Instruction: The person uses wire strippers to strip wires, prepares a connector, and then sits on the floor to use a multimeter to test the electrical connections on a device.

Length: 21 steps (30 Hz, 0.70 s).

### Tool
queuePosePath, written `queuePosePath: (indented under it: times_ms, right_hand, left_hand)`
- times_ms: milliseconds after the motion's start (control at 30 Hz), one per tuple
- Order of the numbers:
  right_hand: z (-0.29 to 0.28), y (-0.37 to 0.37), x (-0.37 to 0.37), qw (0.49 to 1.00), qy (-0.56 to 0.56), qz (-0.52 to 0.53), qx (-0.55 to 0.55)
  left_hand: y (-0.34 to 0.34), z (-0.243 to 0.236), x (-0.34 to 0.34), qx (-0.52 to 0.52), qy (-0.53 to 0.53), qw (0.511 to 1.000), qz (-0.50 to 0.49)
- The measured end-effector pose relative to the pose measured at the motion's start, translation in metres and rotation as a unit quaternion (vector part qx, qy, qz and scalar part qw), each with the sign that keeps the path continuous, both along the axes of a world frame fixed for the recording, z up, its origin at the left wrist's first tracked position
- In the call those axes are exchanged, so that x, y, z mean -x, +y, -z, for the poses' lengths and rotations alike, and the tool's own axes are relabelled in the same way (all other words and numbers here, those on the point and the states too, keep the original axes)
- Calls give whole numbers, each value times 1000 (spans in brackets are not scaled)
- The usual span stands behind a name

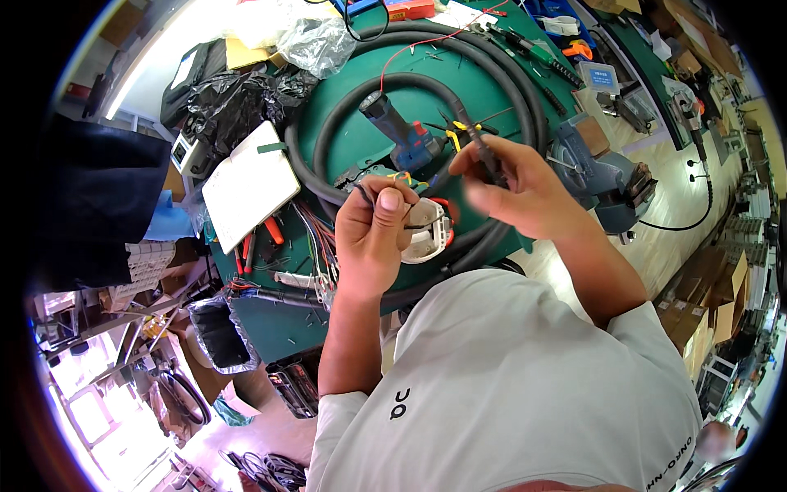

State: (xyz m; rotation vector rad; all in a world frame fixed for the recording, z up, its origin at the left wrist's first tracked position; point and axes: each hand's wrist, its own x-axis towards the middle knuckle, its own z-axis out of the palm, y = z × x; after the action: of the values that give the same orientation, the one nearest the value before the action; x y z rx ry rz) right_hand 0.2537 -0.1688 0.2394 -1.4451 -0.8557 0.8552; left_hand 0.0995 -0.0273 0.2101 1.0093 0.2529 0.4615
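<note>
My left hand (377, 230) is closed in a pinch on a thin black wire (414, 225) over a white plastic piece with red edging (428, 243). My right hand (516, 189), partly blurred, grips a dark cable-like piece (489, 158), whose exact kind I cannot make out. Yellow-handled pliers (453, 141) lie just beside it. A blue cordless drill or driver (414, 148) sits inside a coil of thick black cable (537, 111) on the green mat (270, 324). Loose coloured wires (316, 238) run out left of my left hand.
An open notebook (238, 189), red-handled tools (272, 231) and black plastic bags (221, 107) are at the left. A grey bench vise (602, 189) stands at the right, near cardboard boxes (705, 299). A lined bin (221, 332) is below the table's left edge.
</note>
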Motion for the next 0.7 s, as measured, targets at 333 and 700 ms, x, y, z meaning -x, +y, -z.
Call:
queuePosePath:
  times_ms: [333, 700]
  right_hand:
    - [-3, 21, 14, 998, -66, -13, -12]
    - [-12, 19, 4, 998, -57, -25, -21]
  left_hand:
    - [-7, -4, -4, -34, 33, 999, 7]
    - [-8, -15, -5, -135, 122, 983, 12]
